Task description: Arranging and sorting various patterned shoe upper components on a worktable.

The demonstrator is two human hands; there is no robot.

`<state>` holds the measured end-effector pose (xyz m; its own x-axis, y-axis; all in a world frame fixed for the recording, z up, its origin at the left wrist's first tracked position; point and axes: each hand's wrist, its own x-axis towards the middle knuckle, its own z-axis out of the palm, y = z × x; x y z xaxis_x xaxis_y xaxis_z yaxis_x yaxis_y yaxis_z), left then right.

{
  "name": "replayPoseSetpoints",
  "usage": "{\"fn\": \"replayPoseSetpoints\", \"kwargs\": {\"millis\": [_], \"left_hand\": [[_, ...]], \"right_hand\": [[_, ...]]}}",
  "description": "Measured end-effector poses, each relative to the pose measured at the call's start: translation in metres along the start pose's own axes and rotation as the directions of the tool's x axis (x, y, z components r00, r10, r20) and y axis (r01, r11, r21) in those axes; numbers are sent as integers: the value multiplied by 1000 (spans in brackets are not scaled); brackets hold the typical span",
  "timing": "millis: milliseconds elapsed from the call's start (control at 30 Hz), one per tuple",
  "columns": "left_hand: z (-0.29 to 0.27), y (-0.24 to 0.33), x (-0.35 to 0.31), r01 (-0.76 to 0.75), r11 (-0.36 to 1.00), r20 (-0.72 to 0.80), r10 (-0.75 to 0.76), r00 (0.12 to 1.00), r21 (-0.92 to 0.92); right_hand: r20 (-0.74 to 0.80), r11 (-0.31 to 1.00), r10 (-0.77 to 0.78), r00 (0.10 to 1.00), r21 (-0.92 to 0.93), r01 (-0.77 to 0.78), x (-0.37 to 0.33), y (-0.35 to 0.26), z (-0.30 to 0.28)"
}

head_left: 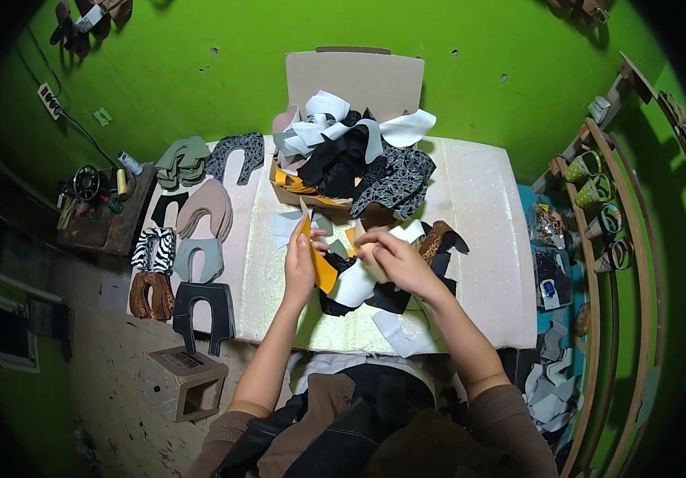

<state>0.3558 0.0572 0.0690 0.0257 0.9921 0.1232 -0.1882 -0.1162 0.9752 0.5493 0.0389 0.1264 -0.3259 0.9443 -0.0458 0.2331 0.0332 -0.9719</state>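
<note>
My left hand (300,271) is closed on an orange piece of cut material (326,276), which stands up on edge along the palm. To its right, my right hand (400,261) has bent fingers pinching what looks like a beige piece of material (369,260); its far edge is partly hidden by the hand. Below both hands lies a loose heap of cut pieces. A white piece (351,287) is on top of black pieces (390,299), and a leopard-print piece (437,237) lies beyond my right hand. Nearer me rests a pale grey piece (397,333).
An open cardboard box (355,72) overflowing with scraps stands at the table's back. Stacked U-shaped pieces (204,209) line the left side. A sewing machine (88,187) is farther left. At right stands a wooden rack (644,295) with sandals; a small carton (183,382) sits on the floor.
</note>
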Motion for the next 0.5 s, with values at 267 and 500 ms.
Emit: {"fn": "replayPoseSetpoints", "kwargs": {"millis": [267, 500], "left_hand": [[-9, 7, -9, -17, 995, 70, 9, 997, 101], [-1, 13, -21, 54, 999, 221, -52, 974, -4]], "right_hand": [[-13, 840, -221, 975, -511, 183, 9, -8, 25], [-58, 666, -414, 909, -700, 259, 20, -13, 35]]}}
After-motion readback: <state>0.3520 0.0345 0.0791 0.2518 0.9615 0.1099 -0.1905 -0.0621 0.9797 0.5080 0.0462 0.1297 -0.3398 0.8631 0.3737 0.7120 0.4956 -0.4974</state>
